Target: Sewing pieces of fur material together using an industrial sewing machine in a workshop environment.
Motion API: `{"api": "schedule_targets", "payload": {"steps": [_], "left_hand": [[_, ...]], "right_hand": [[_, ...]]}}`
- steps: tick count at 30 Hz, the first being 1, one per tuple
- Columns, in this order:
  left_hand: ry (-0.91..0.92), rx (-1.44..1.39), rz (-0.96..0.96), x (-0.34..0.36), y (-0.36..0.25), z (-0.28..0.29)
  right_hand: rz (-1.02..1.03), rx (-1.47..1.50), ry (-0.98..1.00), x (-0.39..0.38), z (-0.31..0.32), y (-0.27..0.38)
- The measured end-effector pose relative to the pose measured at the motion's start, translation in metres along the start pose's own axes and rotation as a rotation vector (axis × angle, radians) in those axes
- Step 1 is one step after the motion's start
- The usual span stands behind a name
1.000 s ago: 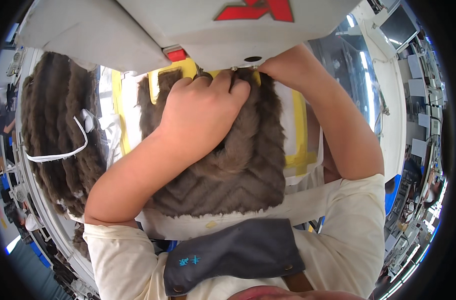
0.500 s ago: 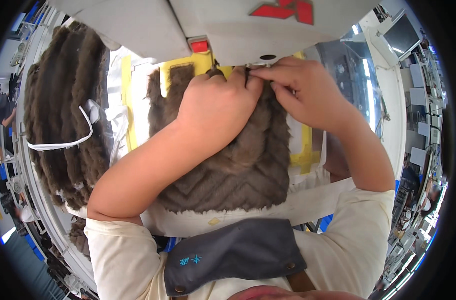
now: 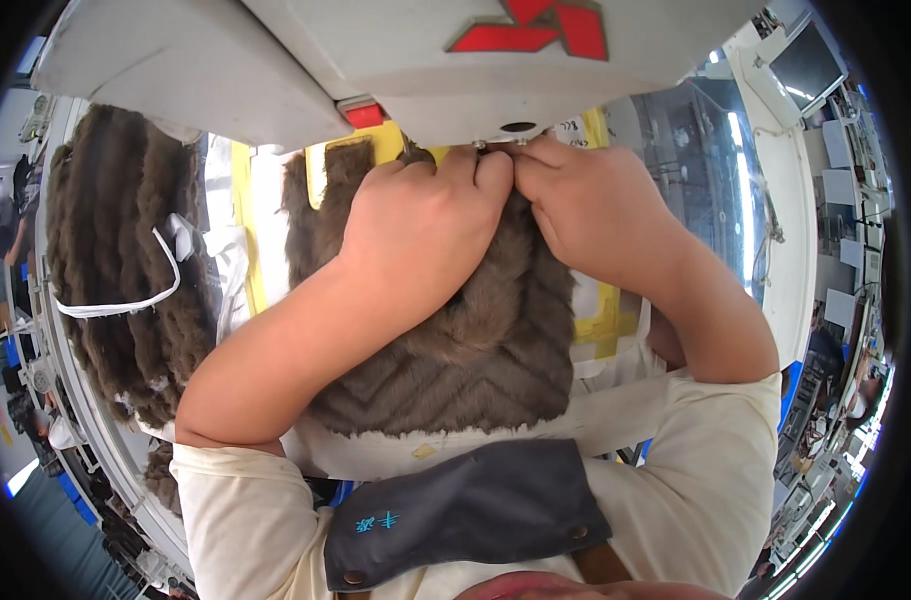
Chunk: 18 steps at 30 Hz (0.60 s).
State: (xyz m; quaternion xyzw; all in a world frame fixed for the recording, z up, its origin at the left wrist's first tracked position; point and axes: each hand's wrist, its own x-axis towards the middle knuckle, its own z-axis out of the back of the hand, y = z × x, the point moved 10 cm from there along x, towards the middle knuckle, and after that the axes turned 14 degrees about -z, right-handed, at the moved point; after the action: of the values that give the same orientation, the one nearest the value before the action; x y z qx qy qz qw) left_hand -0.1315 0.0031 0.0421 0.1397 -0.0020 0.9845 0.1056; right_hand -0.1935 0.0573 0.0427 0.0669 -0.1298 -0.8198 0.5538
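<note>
A brown fur piece (image 3: 476,385) with a chevron pattern lies beneath and between my hands, its far edge at the head of a white sewing machine (image 3: 416,70). My left hand (image 3: 421,215) is closed on the fur, thumb and index finger pinching at the far edge beside the machine's lower parts. Right beside it, my right hand (image 3: 601,205) is closed too, fingertips pressed together on the same edge. The two hands almost touch. Fingers and the machine head hide the needle and the exact spot gripped.
To the left lies a stack of ribbed brown fur (image 3: 116,250) with a white cord (image 3: 126,308) across it. Yellow tape (image 3: 608,320) marks the white work surface. A glossy clear sheet (image 3: 701,170) and a dark monitor (image 3: 806,58) are on the right.
My right hand has shifted slightly left and closed its fingers nearer my left hand. With a small head tilt, the machine fills more of the view.
</note>
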Motion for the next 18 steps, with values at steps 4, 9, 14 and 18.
{"api": "schedule_targets", "payload": {"steps": [4, 9, 14, 18], "left_hand": [[0.026, -0.024, 0.032, -0.001, 0.002, -0.001], [-0.011, -0.012, 0.034, -0.002, 0.002, 0.000], [-0.101, 0.036, -0.016, -0.002, -0.002, 0.007], [-0.138, 0.058, -0.041, -0.001, -0.006, 0.009]], "right_hand": [[0.024, -0.057, -0.032, 0.001, 0.003, 0.007], [0.035, -0.065, -0.073, 0.000, 0.002, 0.008], [0.106, -0.119, -0.111, -0.002, 0.004, 0.015], [0.089, -0.155, -0.091, 0.000, 0.002, 0.012]]}}
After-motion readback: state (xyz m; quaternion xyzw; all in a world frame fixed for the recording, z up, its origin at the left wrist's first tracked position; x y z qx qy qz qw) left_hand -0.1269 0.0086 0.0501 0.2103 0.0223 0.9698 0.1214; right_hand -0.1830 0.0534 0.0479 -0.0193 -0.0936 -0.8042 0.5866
